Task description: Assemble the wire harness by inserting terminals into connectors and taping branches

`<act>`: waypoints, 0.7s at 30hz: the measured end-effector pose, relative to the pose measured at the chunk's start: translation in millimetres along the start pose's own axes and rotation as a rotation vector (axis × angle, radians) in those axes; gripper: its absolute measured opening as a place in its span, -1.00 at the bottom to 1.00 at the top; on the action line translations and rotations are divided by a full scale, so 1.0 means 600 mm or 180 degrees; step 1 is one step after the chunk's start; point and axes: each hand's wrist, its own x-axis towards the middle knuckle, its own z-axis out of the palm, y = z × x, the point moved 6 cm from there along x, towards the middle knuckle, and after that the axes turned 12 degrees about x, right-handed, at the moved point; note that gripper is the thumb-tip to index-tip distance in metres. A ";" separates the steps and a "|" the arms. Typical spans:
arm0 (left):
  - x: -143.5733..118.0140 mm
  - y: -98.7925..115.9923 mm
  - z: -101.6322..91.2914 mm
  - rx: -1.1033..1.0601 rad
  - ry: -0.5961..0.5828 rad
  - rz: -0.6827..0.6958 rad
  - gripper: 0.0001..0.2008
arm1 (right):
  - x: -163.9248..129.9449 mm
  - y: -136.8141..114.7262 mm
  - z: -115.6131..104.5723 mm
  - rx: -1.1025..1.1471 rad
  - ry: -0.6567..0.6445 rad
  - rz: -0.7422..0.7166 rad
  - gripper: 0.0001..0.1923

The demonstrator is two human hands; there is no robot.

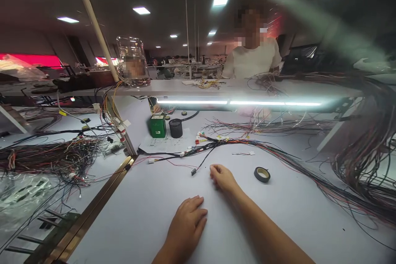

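Note:
My left hand (187,225) lies on the white tabletop with its fingers stretched out and nothing in it. Ahead and to its right, my right hand (223,177) rests with thumb and fingers pressed together; whatever they pinch, if anything, is hidden. Just left of its fingertips lies a small black connector (193,171) on a dark lead, not touched by the hand. The lead runs back to a wire harness (213,143) with red, white and yellow connectors. A roll of black tape (262,174) lies to the right of my right hand.
A green box (158,126) and a black cylindrical container (176,128) stand on a paper sheet (148,145) behind the harness. Loose wires (361,165) hang at the right; more wires (52,154) are heaped at the left. Beyond the shelf (173,88) stands a person (253,60).

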 end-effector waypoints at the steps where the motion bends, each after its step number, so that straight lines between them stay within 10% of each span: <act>1: 0.000 -0.001 0.000 -0.0012 -0.0012 -0.0028 -0.77 | 0.023 -0.002 -0.007 0.0287 0.0069 0.0183 -0.74; 12: 0.012 -0.016 0.011 0.0057 0.0321 0.0133 -0.84 | 0.185 -0.052 -0.008 0.2310 0.0725 0.0744 -0.65; 21: 0.017 -0.018 0.010 0.0020 0.0415 0.0187 -0.83 | 0.059 -0.168 0.031 0.2170 0.0075 -0.0058 -0.64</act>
